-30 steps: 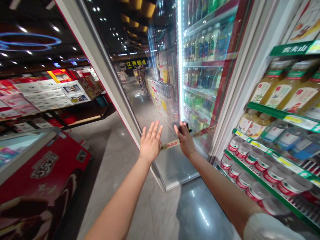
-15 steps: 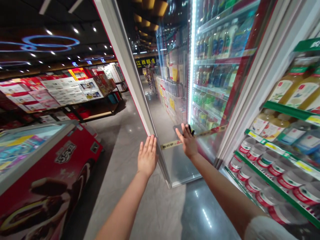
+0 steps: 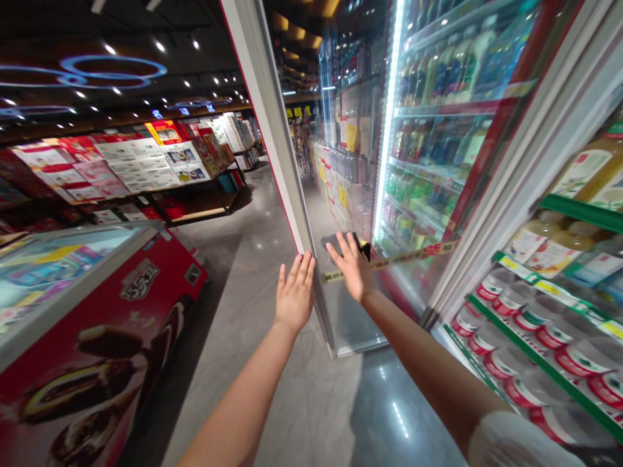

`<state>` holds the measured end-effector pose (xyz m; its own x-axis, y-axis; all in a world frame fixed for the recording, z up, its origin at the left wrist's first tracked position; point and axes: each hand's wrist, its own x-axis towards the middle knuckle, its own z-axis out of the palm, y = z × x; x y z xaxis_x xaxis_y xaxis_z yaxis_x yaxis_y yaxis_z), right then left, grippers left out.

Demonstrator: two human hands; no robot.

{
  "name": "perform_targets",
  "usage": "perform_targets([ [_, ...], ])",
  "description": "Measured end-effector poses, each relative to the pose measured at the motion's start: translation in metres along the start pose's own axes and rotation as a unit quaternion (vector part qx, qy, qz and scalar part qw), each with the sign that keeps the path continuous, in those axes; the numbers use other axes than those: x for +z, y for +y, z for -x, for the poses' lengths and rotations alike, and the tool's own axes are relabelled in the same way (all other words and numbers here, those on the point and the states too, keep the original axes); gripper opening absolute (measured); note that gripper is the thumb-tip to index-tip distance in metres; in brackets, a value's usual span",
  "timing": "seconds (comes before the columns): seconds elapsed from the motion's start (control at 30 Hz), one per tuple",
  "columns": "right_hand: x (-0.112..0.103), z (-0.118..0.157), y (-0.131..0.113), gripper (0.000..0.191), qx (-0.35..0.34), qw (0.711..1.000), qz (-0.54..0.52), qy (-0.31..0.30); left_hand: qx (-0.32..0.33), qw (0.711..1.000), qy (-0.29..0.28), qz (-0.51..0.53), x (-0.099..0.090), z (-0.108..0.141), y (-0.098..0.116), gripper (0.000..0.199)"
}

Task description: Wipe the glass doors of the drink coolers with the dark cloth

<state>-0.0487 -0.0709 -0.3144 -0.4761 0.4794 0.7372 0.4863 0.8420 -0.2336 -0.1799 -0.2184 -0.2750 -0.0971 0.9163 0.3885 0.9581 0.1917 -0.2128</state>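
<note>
A tall glass door (image 3: 348, 324) of a drinks cooler stands swung out, with its pale metal frame (image 3: 272, 130) along the left edge. My left hand (image 3: 295, 295) lies flat with fingers stretched out, its fingertips at that frame edge. To its right, my right hand (image 3: 354, 267) is spread against or just before the glass; exact contact is hard to tell. A dark thing on the glass (image 3: 364, 249), perhaps a handle, shows partly behind the right fingers. A printed yellowish strip (image 3: 413, 255) crosses the glass at hand height. Neither hand holds anything.
At right, cooler shelves (image 3: 574, 311) carry bottles (image 3: 540, 243) and red-labelled jars (image 3: 579, 357). A red chest freezer (image 3: 160, 285) stands at left on the grey floor (image 3: 228, 298). Stacked boxes (image 3: 136, 165) sit farther back. Lit bottle shelves (image 3: 433, 113) show in the glass.
The door and its surroundings have shifted somewhat to the right in view. My left hand stays at the frame edge, and my right hand has moved slightly left on the door, fingers more spread.
</note>
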Motion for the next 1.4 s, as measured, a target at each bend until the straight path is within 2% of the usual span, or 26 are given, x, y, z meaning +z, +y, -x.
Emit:
perform_targets([
  [0.1, 0.0, -0.012, -0.013, 0.072, 0.001, 1.0, 0.0, 0.025, -0.006, 1.0, -0.001, 0.003, 0.001, 0.0, 0.001, 0.078],
  [0.2, 0.013, 0.003, -0.012, 0.066, -0.04, 0.999, -0.012, -0.007, -0.005, 1.0, 0.0, 0.0, 0.0, 0.001, 0.002, 0.079],
  [0.3, 0.018, 0.021, 0.004, 0.062, -0.084, 0.994, -0.046, -0.051, -0.003, 1.0, -0.005, -0.003, -0.002, 0.002, 0.001, 0.081],
  [0.37, 0.007, 0.017, 0.014, 0.063, -0.088, 0.993, -0.064, -0.051, -0.004, 1.0, -0.015, -0.001, -0.004, 0.002, 0.001, 0.082],
  [0.43, -0.012, -0.002, 0.015, 0.065, -0.065, 0.995, -0.067, -0.016, -0.006, 1.0, -0.019, 0.001, -0.004, 0.002, 0.002, 0.083],
  [0.53, -0.037, -0.035, 0.001, 0.07, -0.019, 0.997, -0.06, 0.047, -0.01, 1.0, -0.017, 0.006, -0.004, 0.002, 0.003, 0.083],
  [0.6, -0.042, -0.046, -0.01, 0.072, -0.013, 0.997, -0.054, 0.05, -0.012, 1.0, -0.016, 0.008, -0.003, 0.002, 0.004, 0.083],
  [0.77, -0.025, -0.033, -0.011, 0.071, -0.09, 0.994, -0.063, -0.023, -0.028, 1.0, -0.004, 0.003, 0.003, 0.006, 0.007, 0.083],
  [0.93, -0.021, -0.026, -0.002, 0.073, -0.15, 0.981, -0.12, 0.023, -0.069, 0.997, -0.017, 0.001, 0.015, 0.015, 0.01, 0.083],
  [1.13, -0.031, -0.035, -0.005, 0.064, -0.21, 0.977, -0.03, 0.003, -0.063, 0.998, -0.027, -0.013, 0.017, 0.021, 0.007, 0.075],
  [1.27, -0.045, -0.049, -0.008, 0.056, -0.289, 0.956, 0.024, 0.048, -0.064, 0.998, -0.019, -0.023, 0.019, 0.026, 0.008, 0.074],
  [1.4, -0.067, -0.077, -0.026, 0.056, -0.258, 0.96, 0.073, 0.077, -0.059, 0.998, -0.007, -0.027, 0.024, 0.029, 0.009, 0.074],
])
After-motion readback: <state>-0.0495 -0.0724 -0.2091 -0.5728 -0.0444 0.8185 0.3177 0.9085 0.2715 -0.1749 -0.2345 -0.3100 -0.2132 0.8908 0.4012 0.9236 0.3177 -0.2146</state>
